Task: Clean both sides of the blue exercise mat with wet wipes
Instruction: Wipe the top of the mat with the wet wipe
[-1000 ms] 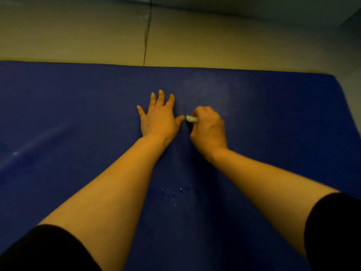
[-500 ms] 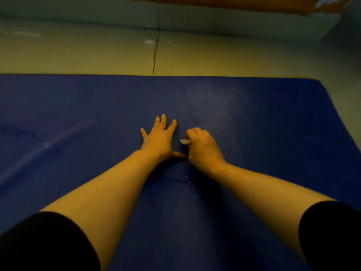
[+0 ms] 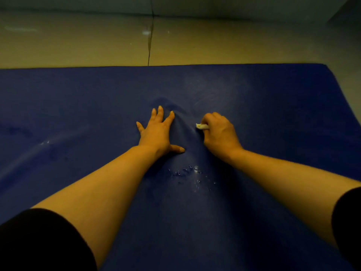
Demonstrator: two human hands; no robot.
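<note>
The blue exercise mat [image 3: 273, 118] lies flat on the floor and fills most of the head view. My left hand [image 3: 157, 132] presses flat on it with fingers spread, and a small ridge of mat bulges just right of its fingertips. My right hand [image 3: 218, 132] is curled round a crumpled white wet wipe [image 3: 201, 126], whose end sticks out on the thumb side; the hand rests on the mat. Small wet droplets [image 3: 190, 172] glisten on the mat just behind the two hands.
Beige floor tiles [image 3: 78, 42] with a dark joint line [image 3: 150, 40] run beyond the mat's far edge. A pale wall base [image 3: 234, 6] crosses the top. The mat's right edge [image 3: 343, 94] slants down the right side. Black sleeves cover both upper arms.
My right hand with the wipe has moved right, away from my left hand. The left hand stays pressed down, and a wrinkle has risen in the mat between them.
</note>
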